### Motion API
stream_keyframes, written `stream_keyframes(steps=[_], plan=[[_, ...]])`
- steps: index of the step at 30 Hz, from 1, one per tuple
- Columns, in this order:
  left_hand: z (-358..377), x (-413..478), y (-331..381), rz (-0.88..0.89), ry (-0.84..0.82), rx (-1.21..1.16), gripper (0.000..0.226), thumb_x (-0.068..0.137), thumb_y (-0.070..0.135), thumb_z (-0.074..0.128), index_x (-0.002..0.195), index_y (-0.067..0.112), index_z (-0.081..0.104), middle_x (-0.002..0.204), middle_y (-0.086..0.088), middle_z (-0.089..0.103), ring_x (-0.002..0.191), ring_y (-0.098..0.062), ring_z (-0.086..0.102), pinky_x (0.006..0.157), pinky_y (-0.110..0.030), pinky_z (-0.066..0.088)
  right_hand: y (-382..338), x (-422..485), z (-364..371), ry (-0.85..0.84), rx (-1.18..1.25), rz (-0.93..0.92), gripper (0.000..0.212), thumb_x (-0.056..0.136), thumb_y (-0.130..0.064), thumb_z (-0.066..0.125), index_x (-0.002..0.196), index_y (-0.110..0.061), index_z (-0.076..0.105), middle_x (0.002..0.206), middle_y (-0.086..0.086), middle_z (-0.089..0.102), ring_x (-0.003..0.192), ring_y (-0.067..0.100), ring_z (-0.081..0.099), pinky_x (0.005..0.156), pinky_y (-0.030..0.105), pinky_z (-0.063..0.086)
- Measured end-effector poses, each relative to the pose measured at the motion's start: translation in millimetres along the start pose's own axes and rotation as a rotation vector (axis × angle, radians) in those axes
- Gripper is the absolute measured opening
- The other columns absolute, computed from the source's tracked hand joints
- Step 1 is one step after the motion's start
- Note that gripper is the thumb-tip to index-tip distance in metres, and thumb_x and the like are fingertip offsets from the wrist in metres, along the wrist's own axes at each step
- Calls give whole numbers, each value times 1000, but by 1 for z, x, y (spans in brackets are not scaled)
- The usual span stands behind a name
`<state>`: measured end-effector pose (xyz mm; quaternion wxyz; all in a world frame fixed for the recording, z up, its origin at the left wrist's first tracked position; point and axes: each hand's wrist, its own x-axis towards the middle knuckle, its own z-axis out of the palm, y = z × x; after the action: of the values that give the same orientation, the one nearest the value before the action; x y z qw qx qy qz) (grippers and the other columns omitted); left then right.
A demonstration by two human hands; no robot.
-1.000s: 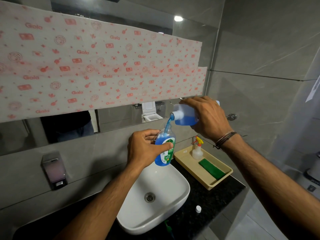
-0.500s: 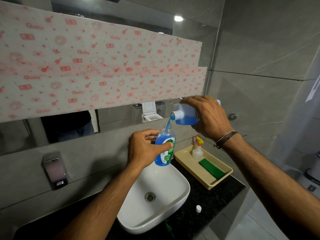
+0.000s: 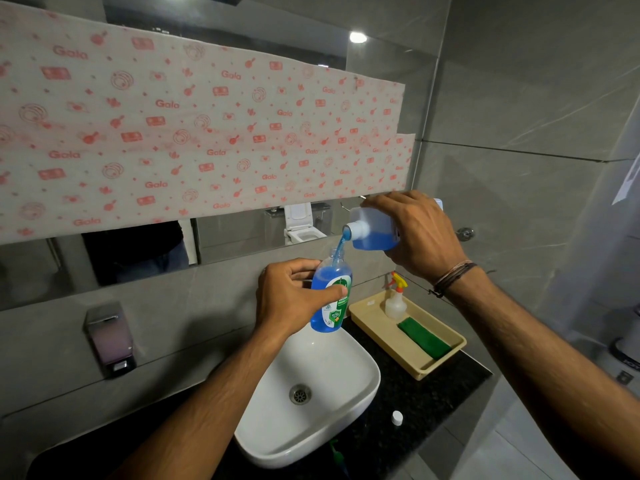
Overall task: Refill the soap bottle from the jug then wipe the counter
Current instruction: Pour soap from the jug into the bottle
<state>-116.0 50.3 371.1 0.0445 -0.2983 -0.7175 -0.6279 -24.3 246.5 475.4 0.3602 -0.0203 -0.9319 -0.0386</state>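
Observation:
My left hand [image 3: 289,299] grips a clear soap bottle [image 3: 331,299] with a green label, held upright over the white basin [image 3: 349,410]. Blue liquid fills it nearly to the shoulder. My right hand [image 3: 420,233] holds a translucent jug [image 3: 372,230] tipped on its side just above and to the right of the bottle. A blue stream [image 3: 340,249] runs from the jug's spout into the bottle's open neck. The jug holds blue liquid in its lower part. A small white cap [image 3: 397,418] lies on the black counter [image 3: 426,407] to the right of the basin.
A beige tray [image 3: 420,370] at the counter's right end holds a small spray bottle [image 3: 396,299] and a green cloth [image 3: 424,337]. A wall soap dispenser [image 3: 109,337] hangs at the left. Something green [image 3: 337,455] lies at the basin's front edge. The mirror is partly covered with printed paper.
The pour goes on with both hands nearly still. The blue liquid in the bottle stands slightly higher than before.

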Motion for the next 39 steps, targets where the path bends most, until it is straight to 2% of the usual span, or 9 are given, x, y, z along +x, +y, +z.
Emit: stream_keyframes(steps=[5,10,17,25,28,33,35,38,39], plan=[[1,1,-2,-16,7,11,44,63,29,96,103,24,77,86,18,73,72,8,73,57,-16,59,1,1,2,1,3,-3,72,71,-9,88,137,-21,59,128,8,69,115,33,60,98,51,48],[1,2,-4,-19,13,17,45,63,29,97,104,22,78,89,13,76,74,3,75,59,-19,62,1,1,4,0,-5,-6,74,70,-7,88,137,-20,60,129,8,69,117,34,60,98,52,48],[2,1,-4,-18,7,16,44,64,27,96,104,21,78,87,15,74,72,8,73,56,-14,57,-1,1,6,7,-23,-10,75,69,-8,88,137,-22,59,130,7,68,118,33,59,98,51,49],[1,-2,-9,-21,16,16,42,59,33,97,96,31,77,85,16,76,74,3,75,61,-19,61,-12,-14,17,-43,-55,15,82,61,-19,90,136,-28,56,119,3,70,103,30,63,79,45,57],[1,-5,-14,-32,19,19,43,58,32,98,96,30,78,89,13,78,75,0,76,63,-22,63,-12,-29,30,-74,67,119,84,57,-29,91,133,-31,54,118,-1,69,102,28,64,77,47,60],[2,-24,-31,-46,24,-30,45,54,30,100,93,34,77,86,15,79,77,-3,77,67,-30,65,-3,-72,70,-98,382,418,83,43,-45,92,120,-33,64,99,-7,73,87,20,68,70,31,55],[4,-34,-40,-40,26,-36,48,54,30,100,95,35,77,87,17,79,79,-3,77,67,-29,65,3,-101,97,-111,516,529,81,43,-37,98,118,-28,69,99,-6,72,87,20,67,70,31,53],[11,-52,-55,-41,39,-49,47,52,33,99,89,47,73,84,25,78,79,-1,77,64,-22,63,9,-157,145,-126,720,749,82,46,-17,103,120,-15,67,114,4,68,101,26,65,80,38,57],[13,-57,-59,-45,45,-61,47,51,34,99,87,50,73,84,26,78,78,0,76,63,-20,62,8,-175,161,-123,751,808,81,47,-14,102,119,-14,65,116,5,64,104,26,63,79,32,56]])
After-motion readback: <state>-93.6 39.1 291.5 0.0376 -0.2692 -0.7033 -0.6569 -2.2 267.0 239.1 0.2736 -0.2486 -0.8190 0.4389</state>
